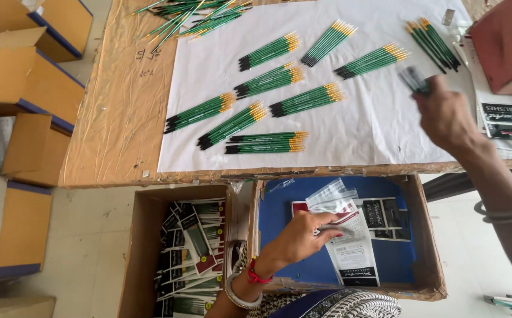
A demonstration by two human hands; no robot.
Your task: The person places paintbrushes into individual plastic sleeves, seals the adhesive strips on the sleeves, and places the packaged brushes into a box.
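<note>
My left hand (304, 234) reaches into a blue-lined cardboard box (425, 247) and grips a clear plastic pouch (334, 199) with a printed card (353, 252). My right hand (444, 115) is raised over the white sheet (362, 126) at the table's right side, closed on a small blurred bundle of green brushes (415, 79). Several bundles of green-handled brushes (268, 52) with yellow ends lie spread across the sheet.
A second cardboard box (141, 247) at lower left is filled with packed brush cards. Loose green brushes (191, 15) lie piled at the table's far edge. Brown and blue cartons (29, 82) are stacked on the left. A red container (503, 44) stands at far right.
</note>
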